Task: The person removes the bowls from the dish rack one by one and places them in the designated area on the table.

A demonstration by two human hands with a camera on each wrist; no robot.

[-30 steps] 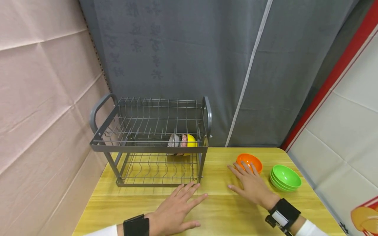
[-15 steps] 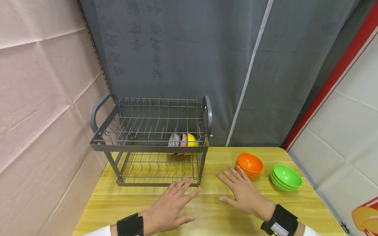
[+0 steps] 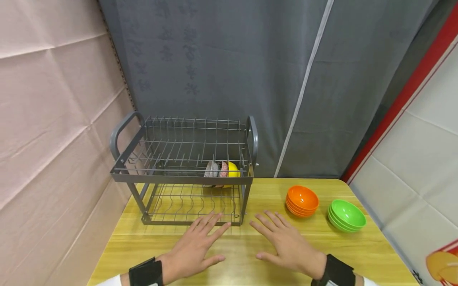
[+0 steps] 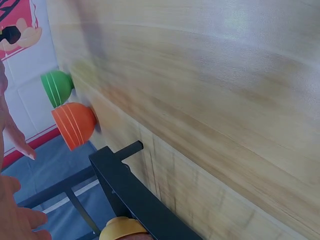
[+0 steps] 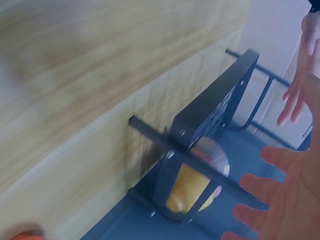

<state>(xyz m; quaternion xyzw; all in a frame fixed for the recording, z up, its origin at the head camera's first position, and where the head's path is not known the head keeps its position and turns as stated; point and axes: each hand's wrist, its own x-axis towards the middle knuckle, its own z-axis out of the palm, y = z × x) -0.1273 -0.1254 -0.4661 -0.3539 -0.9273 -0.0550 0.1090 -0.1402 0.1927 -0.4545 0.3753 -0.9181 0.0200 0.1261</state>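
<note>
Both hands bare and holding nothing, a person faces a two-tier dish rack across a wooden table. The left hand and right hand lie palm down, fingers spread; the left fingertips overlap the rack's near lower rail, though contact cannot be told. At right sit nested orange bowls, with nested green bowls just beside them, farther right. A yellow bowl, a pink patterned bowl and a grey one stand on edge at the rack's right end. A low rightward sweep could topple the orange stack; clinging rims might lift two bowls together; a forward nudge of the left fingers could jolt the rack, tipping its bowls.
</note>
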